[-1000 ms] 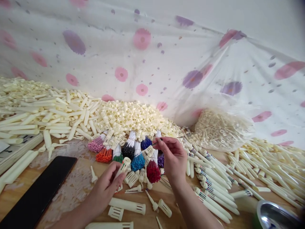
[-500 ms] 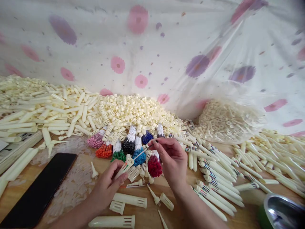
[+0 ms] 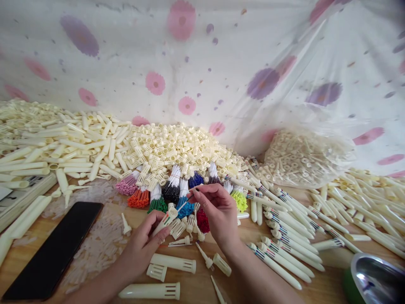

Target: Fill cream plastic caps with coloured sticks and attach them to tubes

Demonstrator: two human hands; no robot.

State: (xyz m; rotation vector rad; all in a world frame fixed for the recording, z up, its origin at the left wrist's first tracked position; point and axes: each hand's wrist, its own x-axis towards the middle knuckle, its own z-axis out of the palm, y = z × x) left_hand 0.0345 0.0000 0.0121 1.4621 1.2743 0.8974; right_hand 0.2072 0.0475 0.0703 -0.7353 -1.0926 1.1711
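Observation:
My left hand (image 3: 141, 245) is closed round a small cream slotted pen part (image 3: 166, 218), held tilted above the wooden table (image 3: 104, 223). My right hand (image 3: 215, 213) pinches a thin white refill (image 3: 186, 202) whose tip points into that part. Just behind the hands lie bundles of coloured refills: pink (image 3: 126, 185), orange (image 3: 138, 198), green (image 3: 157, 204), black (image 3: 171, 190), blue (image 3: 185, 207), red (image 3: 202, 220) and yellow-green (image 3: 239, 199).
Heaps of cream barrels (image 3: 63, 147) and slotted caps (image 3: 177, 145) fill the back. A clear bag of small parts (image 3: 303, 158) sits right. Assembled pens (image 3: 284, 249) lie right of my hands. A black phone (image 3: 52, 251) lies left; a metal bowl (image 3: 376, 280) sits bottom right. Loose parts (image 3: 172, 264) lie below.
My right hand has come down and left, bringing the refill to the part in my left hand. The view has tilted, and the yellow-green bundle now shows.

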